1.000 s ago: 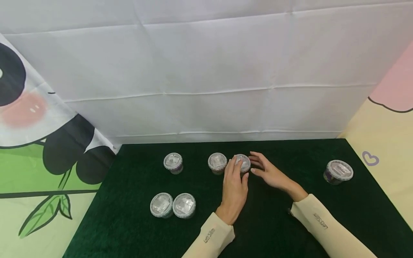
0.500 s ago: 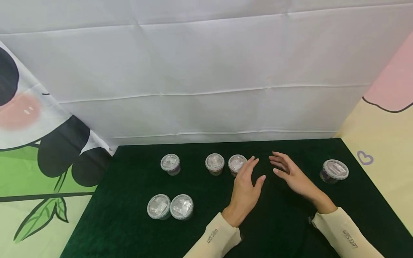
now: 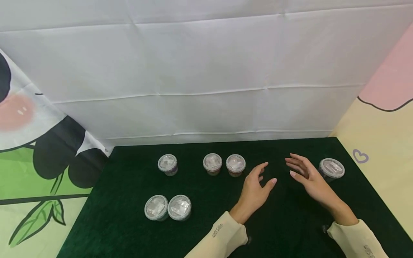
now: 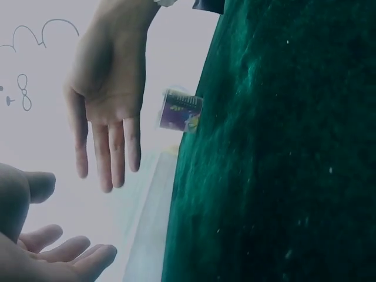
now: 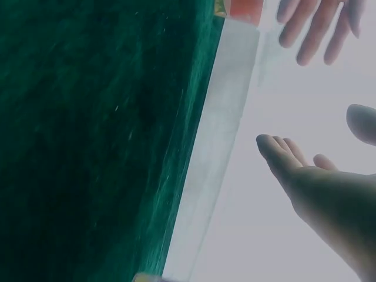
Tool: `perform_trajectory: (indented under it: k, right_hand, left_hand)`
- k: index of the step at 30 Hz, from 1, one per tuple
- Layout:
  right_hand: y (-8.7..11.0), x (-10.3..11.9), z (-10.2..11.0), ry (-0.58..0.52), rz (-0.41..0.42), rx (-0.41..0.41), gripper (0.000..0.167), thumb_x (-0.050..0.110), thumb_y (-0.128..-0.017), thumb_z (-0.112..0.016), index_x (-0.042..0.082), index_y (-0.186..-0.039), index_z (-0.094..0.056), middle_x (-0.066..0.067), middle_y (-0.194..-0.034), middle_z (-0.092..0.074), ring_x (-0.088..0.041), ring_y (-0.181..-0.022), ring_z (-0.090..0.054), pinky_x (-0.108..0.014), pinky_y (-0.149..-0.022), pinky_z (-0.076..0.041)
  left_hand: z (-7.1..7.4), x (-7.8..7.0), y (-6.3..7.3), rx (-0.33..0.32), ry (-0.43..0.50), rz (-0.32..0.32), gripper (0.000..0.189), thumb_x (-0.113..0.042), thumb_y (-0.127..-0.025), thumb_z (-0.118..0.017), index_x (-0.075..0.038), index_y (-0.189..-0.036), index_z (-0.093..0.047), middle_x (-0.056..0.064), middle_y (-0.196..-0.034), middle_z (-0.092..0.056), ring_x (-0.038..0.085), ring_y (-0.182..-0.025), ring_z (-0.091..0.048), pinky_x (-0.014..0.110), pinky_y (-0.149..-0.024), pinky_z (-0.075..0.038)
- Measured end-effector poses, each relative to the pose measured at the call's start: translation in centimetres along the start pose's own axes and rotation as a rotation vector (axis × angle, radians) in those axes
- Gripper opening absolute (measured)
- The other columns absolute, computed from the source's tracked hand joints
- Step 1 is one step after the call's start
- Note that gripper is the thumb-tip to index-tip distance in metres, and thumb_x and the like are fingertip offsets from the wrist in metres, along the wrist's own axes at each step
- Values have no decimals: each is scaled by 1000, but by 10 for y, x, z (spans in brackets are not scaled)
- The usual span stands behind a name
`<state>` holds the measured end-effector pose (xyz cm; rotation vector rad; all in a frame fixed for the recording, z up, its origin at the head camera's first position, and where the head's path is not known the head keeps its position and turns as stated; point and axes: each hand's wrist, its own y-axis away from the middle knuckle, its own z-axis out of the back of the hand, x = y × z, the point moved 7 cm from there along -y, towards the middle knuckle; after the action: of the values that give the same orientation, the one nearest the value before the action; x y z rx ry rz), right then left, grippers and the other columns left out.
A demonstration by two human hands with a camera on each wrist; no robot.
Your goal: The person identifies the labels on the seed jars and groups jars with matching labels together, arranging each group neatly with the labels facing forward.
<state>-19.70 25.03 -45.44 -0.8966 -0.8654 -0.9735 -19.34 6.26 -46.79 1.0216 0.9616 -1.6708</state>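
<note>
In the head view my left hand [image 3: 252,192] hangs over the cloth with thumb and fingers apart, holding nothing. Just to its left stands a small lidded tub [image 3: 236,163], separate from the fingers. My right hand [image 3: 317,183] is also bare, fingers extended and slightly bent. Behind it a larger lidded tub [image 3: 332,168] is partly covered by the hand; whether they touch is unclear. That tub's purple printed side [image 4: 181,110] appears in the left wrist view, beyond the right hand [image 4: 114,76]. A reddish tub [image 5: 245,10] is at the top of the right wrist view.
More clear-lidded tubs stand to the left: two in the back row, one tub [image 3: 212,163] and another tub [image 3: 167,163], and a touching pair, tub [image 3: 156,208] and tub [image 3: 179,207], nearer. Dark green cloth [image 3: 122,236] covers the table, with a white curtain [image 3: 206,71] behind.
Both hands have moved right, away from the tub in the back row that the left hand was touching. The right hand has come near the far-right tub. The head view has shifted slightly.
</note>
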Motion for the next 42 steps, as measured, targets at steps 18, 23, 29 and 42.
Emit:
perform_trajectory:
  k: [18,23,29,42]
  right_hand:
    - [26,-2,43,11,59,-94,56,-4,-109,-49,12,-161,-34,24,-148,-51,12,-133,-50,-4,-99,-44]
    - [32,-7,56,-37,56,-137,58,-7,-108,-48,16,-160,-35,21,-148,-52,11,-132,-52,-5,-97,-45]
    - [41,-12,73,-114,58,-202,57,-10,-107,-47,18,-157,-39,17,-145,-57,10,-130,-55,-2,-98,-43]
    - [58,-23,100,-181,113,-355,60,-19,-102,-48,15,-152,-46,15,-141,-60,6,-127,-56,-2,-98,-42]
  left_hand:
    - [-26,10,-11,77,148,73,54,-21,-104,-70,-14,-154,-51,5,-158,-52,26,-143,-54,28,-112,-49]
    - [-33,10,-13,102,166,92,54,-23,-104,-70,-17,-154,-50,2,-159,-52,22,-143,-53,26,-112,-48]
    - [-42,11,-15,120,167,123,55,-26,-104,-71,-20,-154,-50,-4,-159,-51,14,-142,-53,27,-112,-48]
    - [-63,12,-20,156,131,105,58,-27,-103,-72,-20,-156,-48,-4,-159,-51,15,-141,-54,25,-110,-49]
